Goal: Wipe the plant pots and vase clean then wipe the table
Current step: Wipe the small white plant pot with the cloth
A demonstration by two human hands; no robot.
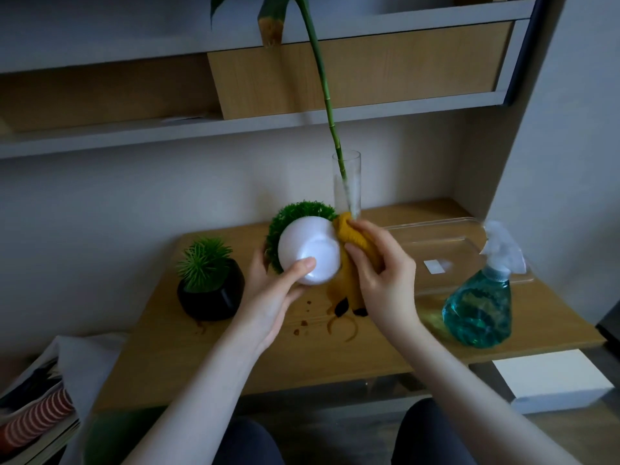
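Cloth and pot meet at the centre of the frame, and this contact decides my next move. My left hand [268, 290] holds the white pot [307, 251] lifted above the desk [385, 347] and tipped, so that its round bottom faces me and its green plant [295, 213] points away, toward the wall. The thumb lies across the bottom of the pot and the other fingers go behind, where I cannot see them. So the axis of the pot runs from me to the wall, a little upward.

My right hand [379, 263] is just right of the pot, and its grip is closed on the yellow cloth [352, 250], which is bunched under the fingers. The cloth touches the right side of the pot and its loose end hangs down toward the desk. I judge that the right hand must wipe to the left, around the curved wall, while the left hand turns the pot.

The pot is smooth, white and a little shiny; I cannot tell any dirt on the part I see.

At the left of the frame the black pot [211, 293] with a spiky plant stands on the desk, not touched. The glass vase [346, 182] with a long green stem stands behind the cloth, near it. Brown ring stains [339, 325] and drops lie on the desk just under my hands, so the desk is not yet wiped. The spray bottle [479, 307] with blue liquid stands at the right, well apart from my right hand.
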